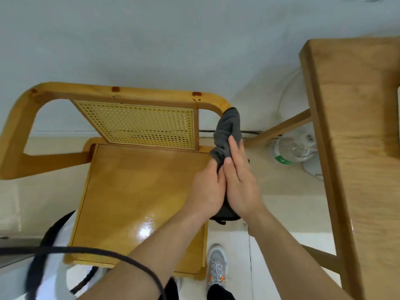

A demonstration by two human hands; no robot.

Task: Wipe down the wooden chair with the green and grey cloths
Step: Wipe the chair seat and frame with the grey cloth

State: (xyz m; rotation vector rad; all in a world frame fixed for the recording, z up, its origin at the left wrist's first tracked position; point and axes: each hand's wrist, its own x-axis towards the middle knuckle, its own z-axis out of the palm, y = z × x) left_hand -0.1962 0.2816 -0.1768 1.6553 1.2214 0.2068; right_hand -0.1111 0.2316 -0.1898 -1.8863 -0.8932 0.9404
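The wooden chair (138,191) stands below me, with a glossy seat, a cane back panel and a curved top rail. A grey cloth (229,128) is wrapped around the chair's right armrest, running from the rail's right corner down toward me. My left hand (206,189) and my right hand (240,180) press together around that cloth on either side of the armrest. The armrest itself is hidden under cloth and hands. No green cloth is in view.
A wooden table (355,148) stands close on the right, its leg brace reaching toward the chair. A plastic bottle (292,148) lies on the floor under it. A black cable (86,250) crosses the lower left. My shoe (216,267) stands right of the seat.
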